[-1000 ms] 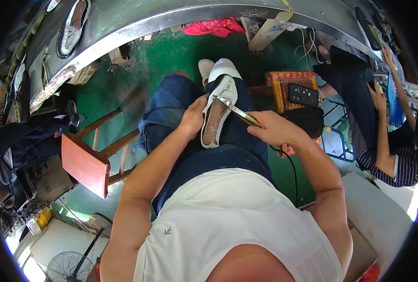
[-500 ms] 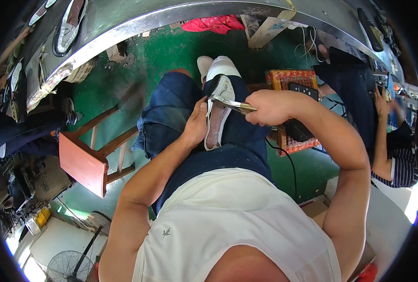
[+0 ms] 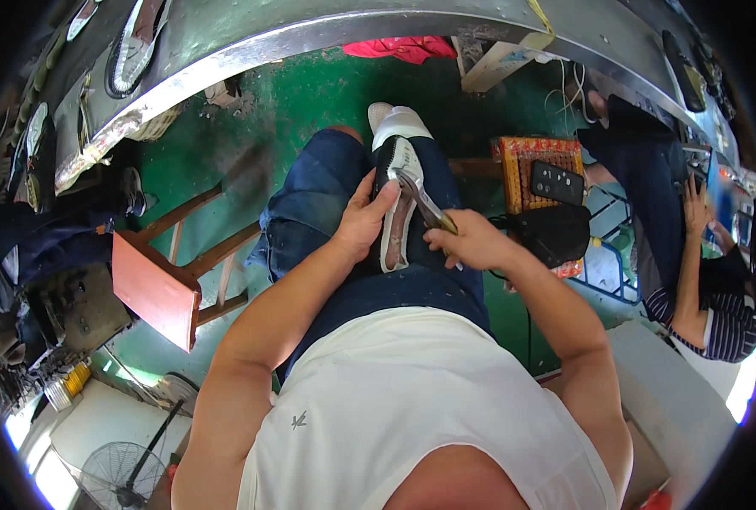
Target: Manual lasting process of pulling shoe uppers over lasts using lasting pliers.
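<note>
A shoe with a white rim and brown inside lies lengthwise over my lap, its black-and-white toe end pointing away from me. My left hand grips its left side, the thumb pressed near the toe part. Metal lasting pincers are in my right hand, fingers wrapped round the handles. The head of the pincers rests at the shoe's rim near the toe part. Whether the jaws pinch any material is too small to tell.
A metal-edged workbench curves across the far side, with another shoe on it. To the left stands a wooden stool. At right, a woven seat bears a black keypad device and a black bag. A co-worker's hand shows far right.
My right hand has come down and nearer my body, swinging the pincers from nearly level to a steep slant. My right elbow has dropped inward. The left hand stays on the shoe, its thumb nearer the pincers.
</note>
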A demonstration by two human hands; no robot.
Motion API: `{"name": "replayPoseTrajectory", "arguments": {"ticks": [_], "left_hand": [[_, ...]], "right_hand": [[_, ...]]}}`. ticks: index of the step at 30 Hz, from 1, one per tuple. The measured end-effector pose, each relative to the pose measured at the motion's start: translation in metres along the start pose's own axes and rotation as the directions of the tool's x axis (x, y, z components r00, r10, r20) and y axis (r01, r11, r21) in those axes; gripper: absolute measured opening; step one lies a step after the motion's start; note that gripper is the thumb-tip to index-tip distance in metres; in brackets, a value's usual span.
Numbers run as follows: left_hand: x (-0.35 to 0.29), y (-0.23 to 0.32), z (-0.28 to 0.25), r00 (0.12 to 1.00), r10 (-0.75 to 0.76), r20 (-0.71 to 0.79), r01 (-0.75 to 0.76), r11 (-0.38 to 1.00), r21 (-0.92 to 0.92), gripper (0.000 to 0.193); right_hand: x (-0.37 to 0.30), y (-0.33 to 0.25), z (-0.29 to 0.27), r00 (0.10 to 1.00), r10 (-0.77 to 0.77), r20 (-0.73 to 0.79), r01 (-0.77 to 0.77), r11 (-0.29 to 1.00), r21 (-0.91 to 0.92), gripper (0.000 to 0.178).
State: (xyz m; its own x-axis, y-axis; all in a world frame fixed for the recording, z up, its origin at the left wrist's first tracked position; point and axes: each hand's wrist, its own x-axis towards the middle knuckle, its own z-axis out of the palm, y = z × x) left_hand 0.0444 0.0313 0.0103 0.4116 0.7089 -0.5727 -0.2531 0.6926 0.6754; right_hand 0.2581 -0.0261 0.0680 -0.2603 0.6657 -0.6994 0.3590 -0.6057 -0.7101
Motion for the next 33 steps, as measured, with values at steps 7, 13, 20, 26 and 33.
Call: {"name": "replayPoseTrajectory", "arguments": {"ticks": [7, 13, 20, 26, 33], "left_hand": [[0.012, -0.008, 0.022, 0.996, 0.062, -0.057, -0.057, 0.994, 0.093, 0.071], [0.02, -0.001, 0.025, 0.986, 0.051, -0.156, 0.006, 0.94, 0.341, 0.059], [0.025, 0.015, 0.025, 0.989, -0.082, -0.124, 0.129, 0.885, 0.447, 0.052], [0.02, 0.028, 0.027, 0.982, -0.184, -0.047, 0.188, 0.901, 0.392, 0.054], [0.026, 0.037, 0.009, 0.956, -0.292, 0.02, 0.261, 0.879, 0.398, 0.061]], "right_hand": [[0.012, 0.049, -0.001, 0.968, 0.067, 0.242, -0.196, 0.803, 0.563, 0.029], [0.013, 0.072, -0.05, 0.893, 0.005, 0.45, -0.267, 0.811, 0.52, 0.038], [0.013, 0.008, -0.043, 0.929, -0.304, -0.211, 0.326, 0.942, 0.079, 0.046], [0.011, -0.023, -0.047, 0.939, -0.316, -0.132, 0.264, 0.913, -0.31, 0.047], [-0.009, -0.015, -0.058, 0.995, -0.084, -0.056, 0.059, 0.933, -0.355, 0.038]]}}
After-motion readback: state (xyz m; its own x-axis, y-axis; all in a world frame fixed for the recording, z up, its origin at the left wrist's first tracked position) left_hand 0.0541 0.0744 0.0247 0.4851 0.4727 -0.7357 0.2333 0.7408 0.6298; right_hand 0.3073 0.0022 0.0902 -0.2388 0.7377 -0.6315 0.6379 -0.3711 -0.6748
